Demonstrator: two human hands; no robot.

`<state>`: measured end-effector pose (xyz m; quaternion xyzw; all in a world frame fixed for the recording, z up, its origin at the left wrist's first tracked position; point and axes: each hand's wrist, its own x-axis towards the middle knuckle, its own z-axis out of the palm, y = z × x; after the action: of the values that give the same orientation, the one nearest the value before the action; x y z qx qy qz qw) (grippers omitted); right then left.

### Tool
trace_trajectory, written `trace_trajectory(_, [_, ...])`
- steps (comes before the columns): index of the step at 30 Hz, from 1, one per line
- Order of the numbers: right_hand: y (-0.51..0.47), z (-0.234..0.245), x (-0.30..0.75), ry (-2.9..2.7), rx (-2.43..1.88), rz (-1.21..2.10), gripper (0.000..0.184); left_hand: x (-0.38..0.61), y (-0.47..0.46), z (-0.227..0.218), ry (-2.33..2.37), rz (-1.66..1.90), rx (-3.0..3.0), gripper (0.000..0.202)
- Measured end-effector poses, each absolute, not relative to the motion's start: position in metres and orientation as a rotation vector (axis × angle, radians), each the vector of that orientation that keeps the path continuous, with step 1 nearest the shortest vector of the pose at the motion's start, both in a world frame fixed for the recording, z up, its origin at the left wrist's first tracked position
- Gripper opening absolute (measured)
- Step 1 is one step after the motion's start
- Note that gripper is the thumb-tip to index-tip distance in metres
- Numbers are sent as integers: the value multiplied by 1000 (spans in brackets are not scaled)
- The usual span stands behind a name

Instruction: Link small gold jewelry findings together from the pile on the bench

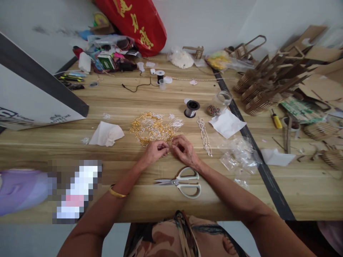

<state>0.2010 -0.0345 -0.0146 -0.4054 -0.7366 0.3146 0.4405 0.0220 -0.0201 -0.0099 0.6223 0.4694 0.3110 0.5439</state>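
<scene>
My left hand [156, 151] and my right hand [184, 149] are close together above the table, fingertips pinched and nearly meeting. Something tiny and gold shows by the left fingertips, too small to name. Just beyond both hands lies a tangled heap of gold and silver beaded strands [150, 129]. Scissors with pale handles [189, 195] rest nearer to me, blades pointing left. To the right is a loose silvery chain [205, 137]. A black spool of thin wire [191, 109] stands behind the heap.
A crumpled white paper [107, 134] lies left, beside a large box [34, 92]. On the right are a glass jar of beads [220, 103], white paper [227, 123], clear plastic bags [241, 153] and several woven baskets [258, 89]. A blurred purple shape [24, 191] and a pixelated patch fill the lower left.
</scene>
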Motion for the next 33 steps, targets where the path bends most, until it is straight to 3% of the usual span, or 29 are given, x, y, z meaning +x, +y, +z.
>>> trace_trajectory(8, [-35, -14, 200, -1836, -1059, 742, 11, 21, -18, -13, 1062, 750, 1384, 21])
trace_trajectory(23, [-45, 1, 198, -1879, -1127, 687, 12, 19, -18, -13, 1051, 765, 1369, 20])
trace_trajectory(33, [-50, -12, 190, -1490, -1221, 1274, 24, 19, -19, -14, 1056, 756, 1366, 14])
